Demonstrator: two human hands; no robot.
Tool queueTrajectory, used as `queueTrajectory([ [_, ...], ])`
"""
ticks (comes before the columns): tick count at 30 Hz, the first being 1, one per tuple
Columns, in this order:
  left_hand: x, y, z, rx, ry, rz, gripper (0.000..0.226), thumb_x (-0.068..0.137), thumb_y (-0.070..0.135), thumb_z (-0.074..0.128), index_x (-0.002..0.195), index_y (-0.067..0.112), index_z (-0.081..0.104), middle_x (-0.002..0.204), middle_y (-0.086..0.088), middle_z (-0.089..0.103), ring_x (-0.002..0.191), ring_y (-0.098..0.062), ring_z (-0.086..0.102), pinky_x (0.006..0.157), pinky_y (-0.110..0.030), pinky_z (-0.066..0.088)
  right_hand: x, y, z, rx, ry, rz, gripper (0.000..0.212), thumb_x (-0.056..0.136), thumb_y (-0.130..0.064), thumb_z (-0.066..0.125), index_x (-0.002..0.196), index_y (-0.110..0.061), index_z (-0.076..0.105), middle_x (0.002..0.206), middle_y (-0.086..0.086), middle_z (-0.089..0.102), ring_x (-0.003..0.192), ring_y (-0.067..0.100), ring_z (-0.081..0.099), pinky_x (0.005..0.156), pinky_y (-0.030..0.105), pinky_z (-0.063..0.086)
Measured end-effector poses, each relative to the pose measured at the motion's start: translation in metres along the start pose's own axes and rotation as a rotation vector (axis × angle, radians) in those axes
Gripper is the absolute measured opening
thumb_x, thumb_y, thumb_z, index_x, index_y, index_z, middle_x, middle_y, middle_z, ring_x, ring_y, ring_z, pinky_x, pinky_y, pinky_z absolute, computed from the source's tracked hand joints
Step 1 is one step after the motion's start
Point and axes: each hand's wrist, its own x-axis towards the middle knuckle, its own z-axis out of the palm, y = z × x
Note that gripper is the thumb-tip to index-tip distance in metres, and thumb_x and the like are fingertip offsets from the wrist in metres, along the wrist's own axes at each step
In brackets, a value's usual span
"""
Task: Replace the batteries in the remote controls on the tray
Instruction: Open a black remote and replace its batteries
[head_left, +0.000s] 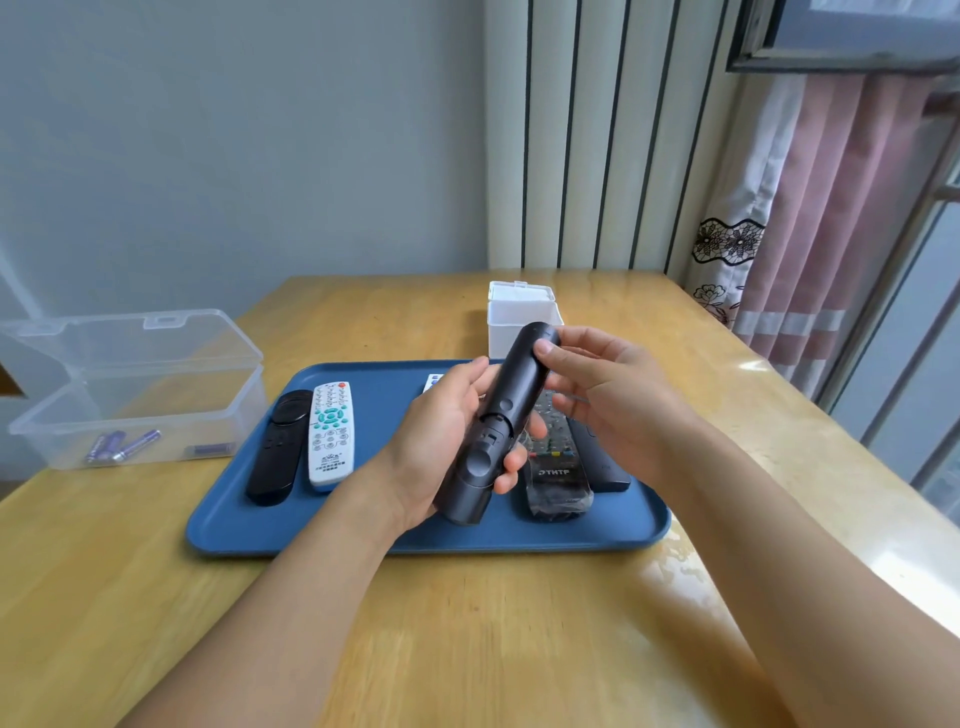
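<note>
A left hand grips the lower end of a long black remote above a blue tray. The right hand pinches its top end.

**Count of things on the table**

Six remote controls: one black remote held up, and five on the one blue tray. Two plastic boxes: one clear, one white. About four purple batteries lie in the clear box.
</note>
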Motion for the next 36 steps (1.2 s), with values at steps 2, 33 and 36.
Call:
queueTrajectory([
  [2,-0.001,0.001,0.0,-0.005,0.012,-0.003,0.056,0.108,0.041,0.025,0.135,0.004,0.056,0.085,-0.016,0.058,0.054,-0.021,0.047,0.043,-0.027,0.042,0.0,0.002,0.003,-0.043,0.014,-0.027,0.008,0.09,-0.017,0.073,0.098,-0.016,0.071,0.079,-0.005,0.069,0.065,0.007,0.059,0.068,0.023,0.049],
  [33,0.002,-0.003,-0.002,0.162,0.099,-0.007,0.051,0.109,0.047,0.028,0.128,0.012,0.059,0.08,-0.016,0.065,0.05,-0.022,0.05,0.042,-0.024,0.038,0.009,0.006,-0.005,-0.014,0.114,-0.234,0.022,0.081,-0.004,0.079,0.099,-0.015,0.076,0.101,0.008,0.075,0.086,0.017,0.068,0.085,0.033,0.055],
  [36,0.004,-0.008,-0.001,0.164,0.177,0.076,0.055,0.108,0.051,0.025,0.124,0.015,0.062,0.067,-0.015,0.059,0.04,-0.017,0.038,0.037,-0.017,0.028,0.007,0.005,-0.005,-0.142,0.117,-0.275,0.029,0.082,-0.007,0.08,0.109,-0.014,0.074,0.098,0.001,0.075,0.078,0.007,0.067,0.073,0.019,0.052],
])
